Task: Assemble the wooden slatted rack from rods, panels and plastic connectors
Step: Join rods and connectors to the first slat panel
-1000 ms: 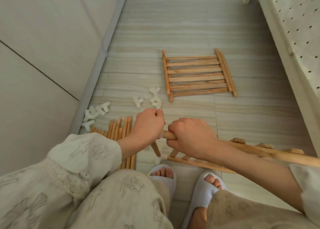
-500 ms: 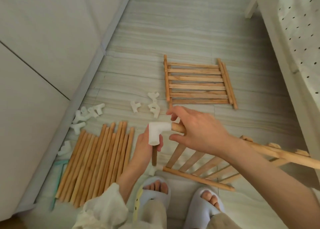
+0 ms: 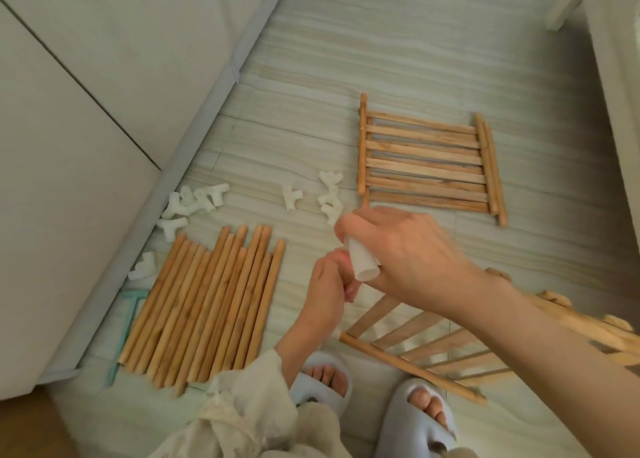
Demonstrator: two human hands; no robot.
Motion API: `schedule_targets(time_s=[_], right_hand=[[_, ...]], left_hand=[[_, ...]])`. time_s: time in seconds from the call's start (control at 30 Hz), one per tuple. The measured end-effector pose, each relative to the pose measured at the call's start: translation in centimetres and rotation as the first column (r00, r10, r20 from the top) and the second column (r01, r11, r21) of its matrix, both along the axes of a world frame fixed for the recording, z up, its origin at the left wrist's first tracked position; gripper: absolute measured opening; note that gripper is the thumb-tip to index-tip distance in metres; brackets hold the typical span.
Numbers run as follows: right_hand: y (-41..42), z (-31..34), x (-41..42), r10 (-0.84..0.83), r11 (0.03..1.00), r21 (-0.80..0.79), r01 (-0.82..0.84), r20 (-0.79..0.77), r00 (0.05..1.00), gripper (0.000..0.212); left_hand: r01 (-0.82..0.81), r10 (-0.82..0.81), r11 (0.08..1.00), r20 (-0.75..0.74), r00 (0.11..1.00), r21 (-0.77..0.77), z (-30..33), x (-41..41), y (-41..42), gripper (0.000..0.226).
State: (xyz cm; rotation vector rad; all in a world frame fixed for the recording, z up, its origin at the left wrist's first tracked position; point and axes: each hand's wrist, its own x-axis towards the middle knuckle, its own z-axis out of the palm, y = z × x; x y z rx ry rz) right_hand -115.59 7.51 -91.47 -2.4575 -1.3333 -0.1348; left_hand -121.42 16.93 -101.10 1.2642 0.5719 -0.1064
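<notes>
My right hand (image 3: 408,253) grips a white plastic elbow connector (image 3: 362,261) at the corner of a slatted wooden panel (image 3: 426,350) that tilts up above my feet. My left hand (image 3: 327,296) sits just below the connector with curled fingers closed around something under it; what it holds is hidden. A second slatted panel (image 3: 427,161) lies flat on the floor further off. A bundle of loose wooden rods (image 3: 211,305) lies to the left. Several white connectors (image 3: 330,197) are scattered beyond my hands, with more connectors (image 3: 194,203) by the wall.
A pale cabinet wall with a grey skirting (image 3: 166,194) runs along the left. A white perforated furniture piece (image 3: 616,76) borders the right. A mint-green plastic part (image 3: 126,322) lies beside the rods. My feet in light slippers (image 3: 417,419) stand at the bottom.
The connector has turned in my right hand, its open end now pointing down toward me. My left hand has shifted lower and closer under it. The view has tilted down and nearer.
</notes>
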Motion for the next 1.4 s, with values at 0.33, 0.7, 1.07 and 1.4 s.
schedule_targets(time_s=[0.33,0.7,1.07,1.4], right_hand=[[0.3,0.6,3.0,-0.373,0.806,-0.136,0.576,-0.872,0.317,0.035],[-0.9,0.7,2.1,-0.285,0.794,0.069,0.604,-0.836,0.47,0.037],[-0.1,0.0,3.8,-0.319,0.876,-0.461,0.141,-0.333,0.888,0.032],[3.5,0.5,8.1,-0.349,0.892,-0.383,0.24,-0.247,0.904,0.029]], left_hand=[[0.117,-0.12,0.992,0.057,0.991,0.046,-0.6,0.6,0.0,0.063],[0.148,-0.153,0.985,0.052,0.987,0.094,-0.8,0.7,0.3,0.066],[0.09,-0.001,0.867,-0.179,0.984,0.491,-8.3,4.4,8.0,0.015],[0.488,0.068,0.166,-0.504,0.861,0.857,-11.8,7.8,23.1,0.07]])
